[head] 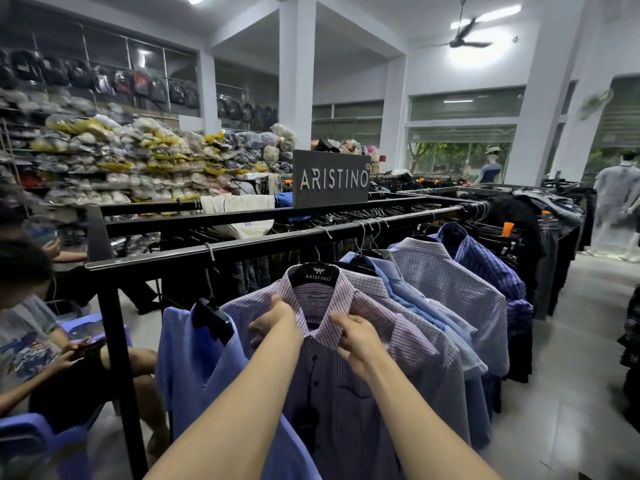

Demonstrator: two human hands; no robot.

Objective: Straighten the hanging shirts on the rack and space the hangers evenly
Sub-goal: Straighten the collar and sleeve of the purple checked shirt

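a shop floor is seen, with bagged stock (114, 157) stacked at the left and an aristino sign (330, 178) behind. a black rack (214, 249) runs from near left to far right, and that long axis is the line along which the hangers are to be spaced. the shirts are bunched toward the right; a blue shirt (194, 358) hangs tilted at the left. the checked shirt (349, 358) hangs straight ahead of both arms, its hanger (313, 273) just above the grip. its collar is pinched on one side by the left hand (277, 318) and on the other by the right hand (356, 336). neither hand is judged nearer.
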